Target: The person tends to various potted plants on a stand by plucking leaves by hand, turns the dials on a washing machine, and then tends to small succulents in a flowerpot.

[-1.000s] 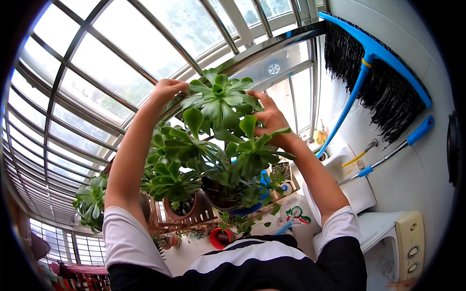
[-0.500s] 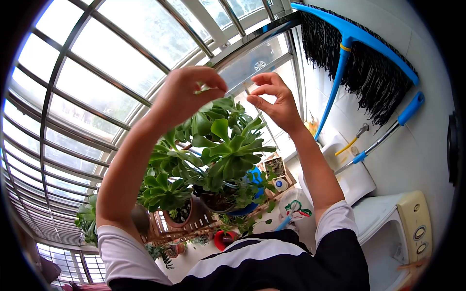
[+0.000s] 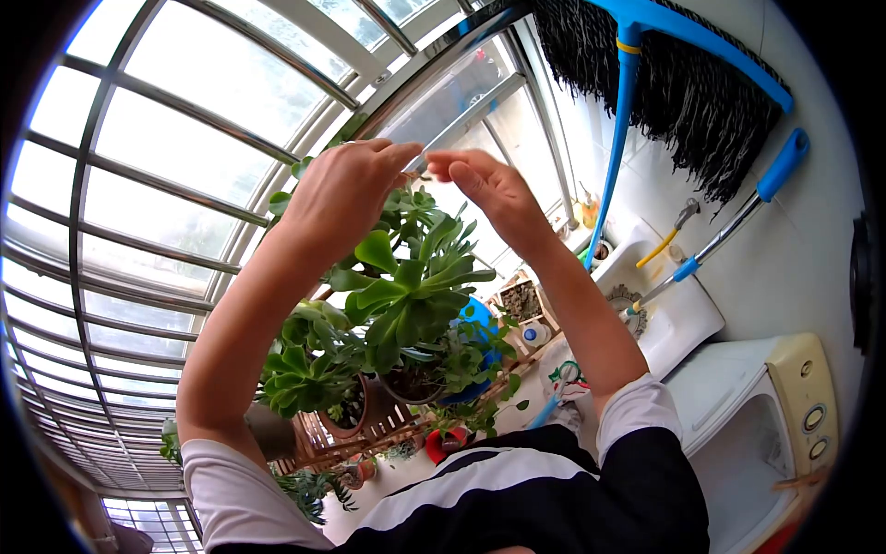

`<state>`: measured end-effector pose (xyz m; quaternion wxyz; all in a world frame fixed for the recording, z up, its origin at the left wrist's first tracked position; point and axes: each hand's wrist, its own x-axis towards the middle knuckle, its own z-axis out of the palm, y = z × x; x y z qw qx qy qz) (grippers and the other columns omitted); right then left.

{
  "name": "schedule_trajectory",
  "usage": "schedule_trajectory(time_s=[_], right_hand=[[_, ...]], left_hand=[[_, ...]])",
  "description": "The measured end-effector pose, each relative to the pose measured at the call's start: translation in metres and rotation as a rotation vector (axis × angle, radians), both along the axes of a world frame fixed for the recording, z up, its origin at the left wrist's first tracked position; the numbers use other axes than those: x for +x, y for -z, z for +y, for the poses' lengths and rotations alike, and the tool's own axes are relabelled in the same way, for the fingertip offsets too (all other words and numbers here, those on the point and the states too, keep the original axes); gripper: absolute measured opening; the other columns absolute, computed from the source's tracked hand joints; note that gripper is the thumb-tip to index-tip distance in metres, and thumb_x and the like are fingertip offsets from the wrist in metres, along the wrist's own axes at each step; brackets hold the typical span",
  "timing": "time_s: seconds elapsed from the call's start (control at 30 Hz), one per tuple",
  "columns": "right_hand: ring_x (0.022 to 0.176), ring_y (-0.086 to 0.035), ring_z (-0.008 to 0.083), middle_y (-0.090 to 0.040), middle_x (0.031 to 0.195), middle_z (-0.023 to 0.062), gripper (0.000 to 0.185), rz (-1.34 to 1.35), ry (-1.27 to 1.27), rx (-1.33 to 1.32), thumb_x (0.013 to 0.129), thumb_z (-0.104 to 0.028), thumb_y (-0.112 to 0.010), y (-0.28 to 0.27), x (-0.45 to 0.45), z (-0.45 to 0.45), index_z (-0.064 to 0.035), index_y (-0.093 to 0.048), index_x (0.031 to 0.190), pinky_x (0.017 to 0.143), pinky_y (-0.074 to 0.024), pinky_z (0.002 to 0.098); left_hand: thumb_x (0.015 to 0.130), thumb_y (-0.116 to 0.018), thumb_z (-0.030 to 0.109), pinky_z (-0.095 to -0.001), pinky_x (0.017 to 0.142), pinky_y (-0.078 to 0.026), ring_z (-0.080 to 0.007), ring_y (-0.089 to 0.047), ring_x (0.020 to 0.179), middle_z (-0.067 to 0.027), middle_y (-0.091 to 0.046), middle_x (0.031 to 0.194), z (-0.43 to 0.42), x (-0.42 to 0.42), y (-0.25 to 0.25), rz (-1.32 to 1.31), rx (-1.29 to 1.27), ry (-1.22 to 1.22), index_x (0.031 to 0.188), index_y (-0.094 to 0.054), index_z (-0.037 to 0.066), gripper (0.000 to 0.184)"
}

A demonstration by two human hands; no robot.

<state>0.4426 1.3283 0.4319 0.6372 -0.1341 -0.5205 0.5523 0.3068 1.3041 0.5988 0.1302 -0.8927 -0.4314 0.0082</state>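
My left hand [image 3: 343,192] is raised above the leafy green succulent [image 3: 411,286], its back toward me and its fingers curled to the right. Facing it is my right hand [image 3: 494,194], fingers pressed together and pointing left. The fingertips of both hands almost meet in front of the window. Whatever they pinch, if anything, is too small or hidden to make out. Below the hands, broad rosettes spread over a brown pot [image 3: 346,415] and a blue pot [image 3: 475,323].
Metal window bars [image 3: 185,175] run along the left. At the right hang a black mop head [image 3: 683,111] and a blue-gripped pole [image 3: 784,166]. A white sink [image 3: 678,309] and a white washing machine [image 3: 729,379] stand below. The pots rest on a wooden slatted stand [image 3: 318,443].
My right hand has turned, its fingers now closer together, and moved slightly left. My left hand has moved a little left and its back faces me more. The view has shifted slightly.
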Motion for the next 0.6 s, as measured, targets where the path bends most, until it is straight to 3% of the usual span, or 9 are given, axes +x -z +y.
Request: schedule_trajectory(time_s=[0.1, 0.2, 0.33, 0.37, 0.47, 0.6], right_hand=[[0.104, -0.056, 0.0174, -0.06, 0.112, 0.0102, 0.053, -0.1, -0.21, -0.114, 0.098, -0.046, -0.044, 0.005, 0.001, -0.028, -0.0012, -0.057, 0.123, 0.093, -0.0426, 0.0309], [0.106, -0.056, 0.0193, -0.06, 0.112, 0.0123, 0.056, -0.068, -0.326, -0.086, 0.097, -0.049, -0.044, 0.015, -0.013, -0.052, -0.0007, -0.06, 0.12, 0.094, -0.0425, 0.0317], [0.104, -0.058, 0.0233, -0.063, 0.109, 0.014, 0.051, -0.039, -0.331, -0.002, 0.096, -0.045, -0.049, 0.0, -0.014, -0.077, 0.0004, -0.061, 0.116, 0.091, -0.0441, 0.0331], [0.103, -0.059, 0.0247, -0.063, 0.108, 0.0148, 0.049, -0.06, -0.287, 0.067, 0.096, -0.043, -0.05, -0.001, -0.017, -0.081, 0.0004, -0.061, 0.116, 0.091, -0.0445, 0.0338], [0.103, -0.06, 0.0314, -0.063, 0.109, 0.0183, 0.041, -0.135, -0.214, 0.181, 0.095, -0.036, -0.053, -0.01, -0.015, -0.095, -0.0001, -0.061, 0.113, 0.089, -0.0463, 0.0378], [0.102, -0.06, 0.0344, -0.062, 0.109, 0.018, 0.04, -0.16, -0.194, 0.298, 0.094, -0.036, -0.054, -0.014, -0.015, -0.103, -0.0004, -0.063, 0.111, 0.087, -0.0475, 0.0391]], left_hand=[[0.085, -0.061, 0.012, -0.0399, 0.068, -0.05, -0.0292, -0.064, 0.077, -0.01, -0.065, 0.085, 0.016, -0.011, 0.005, 0.208, -0.028, -0.039, 0.096, -0.065, 0.005, 0.014], [0.084, -0.059, 0.012, -0.0391, 0.074, -0.049, -0.0285, -0.062, 0.085, -0.0095, -0.064, 0.085, 0.023, -0.021, 0.011, 0.349, -0.114, 0.041, 0.09, -0.063, 0.004, 0.011], [0.085, -0.057, 0.012, -0.0396, 0.082, -0.046, -0.029, -0.058, 0.098, -0.0098, -0.061, 0.092, 0.012, -0.033, 0.013, 0.383, -0.245, 0.105, 0.08, -0.058, 0.003, 0.009], [0.086, -0.056, 0.011, -0.0412, 0.083, -0.046, -0.0286, -0.057, 0.101, -0.0101, -0.06, 0.097, 0.008, -0.034, 0.01, 0.447, -0.354, -0.068, 0.082, -0.058, 0.004, 0.009], [0.08, -0.054, 0.005, -0.0392, 0.084, -0.048, -0.0277, -0.056, 0.106, -0.0104, -0.062, 0.095, -0.012, -0.043, 0.004, 0.393, -0.31, 0.053, 0.083, -0.059, 0.005, 0.006], [0.082, -0.054, 0.007, -0.0413, 0.093, -0.045, -0.0322, -0.052, 0.119, -0.0084, -0.061, 0.097, -0.052, -0.043, -0.007, 0.382, -0.27, 0.041, 0.085, -0.059, 0.006, 0.007]])
